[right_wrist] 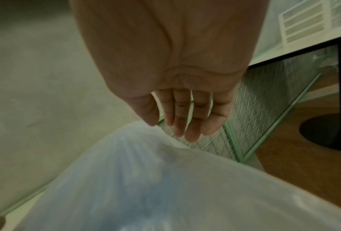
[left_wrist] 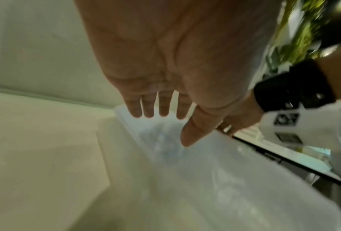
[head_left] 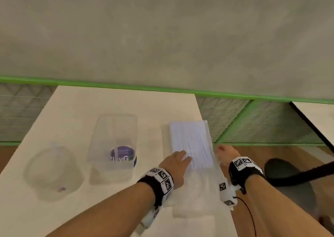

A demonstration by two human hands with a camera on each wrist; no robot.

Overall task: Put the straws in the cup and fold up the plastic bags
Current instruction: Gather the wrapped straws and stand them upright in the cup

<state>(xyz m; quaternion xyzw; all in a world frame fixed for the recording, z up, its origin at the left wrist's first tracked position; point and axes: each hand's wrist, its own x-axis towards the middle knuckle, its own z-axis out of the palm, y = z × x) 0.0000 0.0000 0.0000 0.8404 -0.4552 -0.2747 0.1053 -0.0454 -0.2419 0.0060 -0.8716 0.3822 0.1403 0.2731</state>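
Left hand (head_left: 176, 162) fingers (left_wrist: 163, 104) held straight, laid flat on near end of straw bundle (head_left: 191, 142). Right hand (head_left: 226, 155) fingers (right_wrist: 191, 125) relaxed, nothing gripped, positioned just right of bundle. Bundle sheathed in clear plastic bag (head_left: 197, 197). Clear cup (head_left: 54, 169) seen well left of bundle on table (head_left: 72, 106).

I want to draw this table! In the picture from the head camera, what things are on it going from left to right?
Clear cup → empty clear plastic bag with a purple label → left hand → bag of white straws → right hand, at the table's right edge.
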